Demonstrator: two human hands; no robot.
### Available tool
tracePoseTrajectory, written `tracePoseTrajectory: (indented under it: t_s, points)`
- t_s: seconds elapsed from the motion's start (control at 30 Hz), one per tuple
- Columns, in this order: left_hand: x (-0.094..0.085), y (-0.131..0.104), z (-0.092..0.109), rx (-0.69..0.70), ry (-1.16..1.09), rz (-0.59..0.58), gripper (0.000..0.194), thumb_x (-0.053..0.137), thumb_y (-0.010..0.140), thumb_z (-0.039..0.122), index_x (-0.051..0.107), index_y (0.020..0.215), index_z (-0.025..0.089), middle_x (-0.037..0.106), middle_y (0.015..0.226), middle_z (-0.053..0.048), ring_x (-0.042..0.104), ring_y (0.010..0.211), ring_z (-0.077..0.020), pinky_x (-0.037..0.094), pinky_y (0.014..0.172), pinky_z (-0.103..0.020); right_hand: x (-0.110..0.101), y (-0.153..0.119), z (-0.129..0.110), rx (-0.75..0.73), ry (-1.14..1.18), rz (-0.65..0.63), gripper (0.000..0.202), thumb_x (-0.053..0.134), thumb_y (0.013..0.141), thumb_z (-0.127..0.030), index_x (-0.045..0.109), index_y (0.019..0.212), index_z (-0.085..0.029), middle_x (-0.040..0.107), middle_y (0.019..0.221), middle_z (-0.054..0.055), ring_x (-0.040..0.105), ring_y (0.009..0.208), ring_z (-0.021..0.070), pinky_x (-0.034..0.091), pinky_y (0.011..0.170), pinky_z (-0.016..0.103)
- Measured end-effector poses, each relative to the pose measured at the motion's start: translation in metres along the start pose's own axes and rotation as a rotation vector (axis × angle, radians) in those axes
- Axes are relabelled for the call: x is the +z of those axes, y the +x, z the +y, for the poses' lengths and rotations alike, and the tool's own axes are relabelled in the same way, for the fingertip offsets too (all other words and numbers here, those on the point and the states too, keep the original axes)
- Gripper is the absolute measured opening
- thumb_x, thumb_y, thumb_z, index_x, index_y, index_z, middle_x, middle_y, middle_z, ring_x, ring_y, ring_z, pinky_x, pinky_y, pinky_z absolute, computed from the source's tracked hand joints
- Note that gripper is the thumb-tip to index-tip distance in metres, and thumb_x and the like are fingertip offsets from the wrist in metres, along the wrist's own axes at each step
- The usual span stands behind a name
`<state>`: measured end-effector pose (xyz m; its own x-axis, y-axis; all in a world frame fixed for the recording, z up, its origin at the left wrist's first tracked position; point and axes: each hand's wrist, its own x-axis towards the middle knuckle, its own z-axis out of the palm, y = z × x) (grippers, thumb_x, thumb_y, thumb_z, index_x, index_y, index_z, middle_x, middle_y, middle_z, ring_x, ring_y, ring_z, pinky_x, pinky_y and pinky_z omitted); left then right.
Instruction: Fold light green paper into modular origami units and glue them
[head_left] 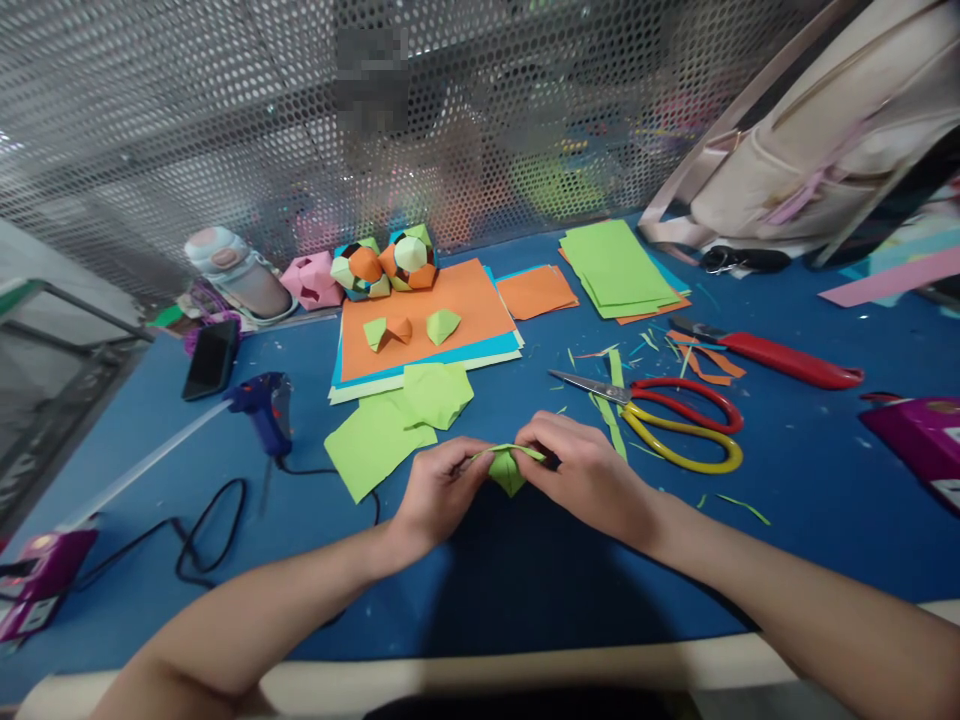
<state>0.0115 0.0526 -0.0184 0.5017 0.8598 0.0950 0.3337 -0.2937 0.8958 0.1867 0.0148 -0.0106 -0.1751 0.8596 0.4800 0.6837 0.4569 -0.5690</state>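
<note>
Between my two hands is a small folded piece of green paper [508,474], held above the blue table near its front. My left hand [444,488] pinches its left side, and my right hand [579,462] pinches its right side. Loose green sheets [382,440], creased in places, lie just beyond my left hand. Scissors [660,410] with one red and one yellow handle rest beyond my right hand, beside thin green paper strips [609,425]. Two small folded paper pieces, one green-and-orange [388,333] and one green [443,325], sit on an orange sheet [435,290].
A blue glue gun [264,410] with a cord lies left, near a phone [211,360] and a bottle [236,272]. Folded paper balls [409,262] stand at the back. Green sheets [615,268], a red-handled cutter [791,360] and a bag [810,150] are on the right.
</note>
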Motion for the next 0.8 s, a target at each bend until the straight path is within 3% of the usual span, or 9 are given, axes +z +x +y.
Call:
tracePoseTrajectory:
  t_s: [0.17, 0.37, 0.5, 0.63, 0.8]
  points:
    - [0.0009, -0.0002, -0.0008, -0.008, -0.019, 0.055, 0.018, 0.055, 0.082, 0.027, 0.068, 0.079, 0.014, 0.071, 0.076, -0.005, 0.063, 0.065, -0.013, 0.049, 0.06, -0.021, 0.0016, -0.0009, 0.0034, 0.069, 0.118, 0.007, 0.011, 0.053, 0.084, -0.015, 0.055, 0.073, -0.017, 0.055, 0.067, 0.001, 0.051, 0.062, 0.0121, 0.038, 0.06, 0.024]
    - [0.0022, 0.0002, 0.001, -0.056, -0.122, -0.036, 0.023, 0.058, 0.079, 0.029, 0.067, 0.092, 0.013, 0.07, 0.072, -0.004, 0.061, 0.061, -0.0126, 0.049, 0.056, -0.02, 0.0031, -0.0004, 0.0062, 0.051, 0.212, -0.029, 0.015, 0.053, 0.085, -0.012, 0.056, 0.07, -0.017, 0.055, 0.067, 0.0, 0.052, 0.062, 0.0108, 0.04, 0.06, 0.022]
    - [0.0028, 0.0028, 0.0024, -0.147, -0.128, -0.007, 0.019, 0.058, 0.079, 0.03, 0.07, 0.077, 0.015, 0.071, 0.074, -0.004, 0.062, 0.063, -0.013, 0.051, 0.058, -0.021, 0.0012, 0.0006, 0.0021, 0.03, 0.213, -0.035, 0.009, 0.055, 0.084, -0.016, 0.057, 0.075, -0.016, 0.052, 0.065, 0.0, 0.049, 0.06, 0.0108, 0.04, 0.057, 0.022]
    - [0.0046, 0.0028, 0.0018, -0.258, -0.2, 0.048, 0.019, 0.06, 0.076, 0.032, 0.068, 0.076, 0.014, 0.068, 0.069, -0.002, 0.06, 0.059, -0.0117, 0.051, 0.056, -0.02, -0.0019, 0.0019, -0.0008, 0.051, 0.2, 0.012, 0.007, 0.055, 0.084, -0.018, 0.058, 0.078, -0.015, 0.054, 0.067, 0.001, 0.051, 0.062, 0.0116, 0.042, 0.06, 0.024]
    - [0.006, -0.0013, 0.0009, -0.263, -0.316, -0.035, 0.023, 0.059, 0.077, 0.035, 0.065, 0.083, 0.013, 0.067, 0.072, -0.003, 0.062, 0.062, -0.0128, 0.053, 0.057, -0.023, -0.0014, -0.0006, 0.0032, -0.03, 0.152, 0.042, 0.018, 0.048, 0.087, -0.01, 0.059, 0.074, -0.017, 0.062, 0.069, 0.003, 0.057, 0.066, 0.0127, 0.043, 0.064, 0.025]
